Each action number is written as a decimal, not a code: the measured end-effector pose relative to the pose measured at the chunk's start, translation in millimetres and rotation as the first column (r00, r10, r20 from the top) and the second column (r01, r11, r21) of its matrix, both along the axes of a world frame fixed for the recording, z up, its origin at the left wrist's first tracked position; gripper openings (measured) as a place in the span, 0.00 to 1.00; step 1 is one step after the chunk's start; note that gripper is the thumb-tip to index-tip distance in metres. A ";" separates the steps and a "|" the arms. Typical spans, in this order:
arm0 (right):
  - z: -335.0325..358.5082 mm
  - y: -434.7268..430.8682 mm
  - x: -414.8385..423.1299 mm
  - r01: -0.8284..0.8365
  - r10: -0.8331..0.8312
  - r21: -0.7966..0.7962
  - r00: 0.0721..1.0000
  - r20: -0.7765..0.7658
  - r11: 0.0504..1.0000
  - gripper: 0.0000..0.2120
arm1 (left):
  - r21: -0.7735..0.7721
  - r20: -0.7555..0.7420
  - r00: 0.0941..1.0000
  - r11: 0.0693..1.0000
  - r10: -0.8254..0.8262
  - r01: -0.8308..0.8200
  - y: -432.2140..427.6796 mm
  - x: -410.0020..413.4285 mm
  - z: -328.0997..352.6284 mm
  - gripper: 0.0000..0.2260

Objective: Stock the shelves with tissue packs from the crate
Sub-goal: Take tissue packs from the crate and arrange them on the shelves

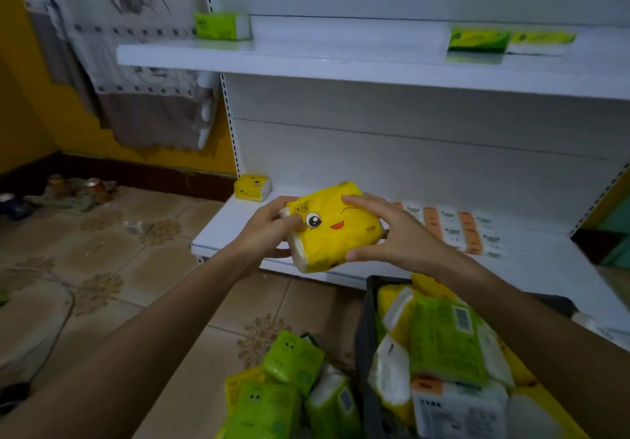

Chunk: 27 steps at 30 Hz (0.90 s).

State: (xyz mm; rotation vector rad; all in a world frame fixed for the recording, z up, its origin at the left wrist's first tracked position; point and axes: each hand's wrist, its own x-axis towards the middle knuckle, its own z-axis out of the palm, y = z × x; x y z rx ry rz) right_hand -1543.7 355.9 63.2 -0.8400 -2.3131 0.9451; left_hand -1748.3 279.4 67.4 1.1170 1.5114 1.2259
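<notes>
A yellow tissue pack (335,234) with a cartoon face is held in the air just above the front of the lower white shelf (225,234). My left hand (269,227) grips its left end, and my right hand (381,230) holds its right side with fingers over the top and thumb at the front. A dark crate (366,336) at the bottom right is heaped with green, yellow and white tissue packs (446,343). A small yellow pack (251,188) stands at the lower shelf's back left.
The upper shelf (306,61) carries a green pack (221,25) at the left and two green packs (479,41) at the right. Orange-and-white packs (453,228) lie flat on the lower shelf. More green packs (289,360) lie on the tiled floor beside the crate. Cans (92,188) clutter the left corner.
</notes>
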 end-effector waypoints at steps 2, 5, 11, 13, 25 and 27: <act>-0.9 -0.6 0.6 -0.016 0.015 0.024 0.999 0.040 1.000 0.41 | -0.029 -0.009 1.000 1.000 0.000 0.000 1.4 -2.0 1.3 0.12; -2.3 -3.2 5.3 -0.041 0.039 0.039 0.998 0.059 0.998 0.43 | -0.063 -0.052 0.999 0.998 0.007 -0.010 -0.5 2.0 7.0 0.12; 16.7 13.1 -0.5 0.000 -0.001 -0.008 0.981 -0.194 1.000 0.37 | 0.049 -0.107 0.993 0.998 0.044 -0.039 11.9 2.3 49.4 0.16; 21.8 24.7 -5.8 0.044 -0.040 0.010 0.967 -0.251 0.999 0.37 | 0.121 -0.096 0.987 0.986 0.129 -0.117 17.4 0.6 50.2 0.20; 0.4 49.2 -49.3 0.196 -0.209 -0.072 0.926 -0.314 0.978 0.36 | 0.366 -0.466 0.843 0.926 0.269 -0.094 19.9 -19.9 1.5 0.29; -6.4 56.9 -58.9 0.229 -0.244 -0.085 0.919 -0.309 0.970 0.36 | 0.387 -0.461 0.844 0.918 0.273 -0.086 27.6 -26.0 -10.7 0.28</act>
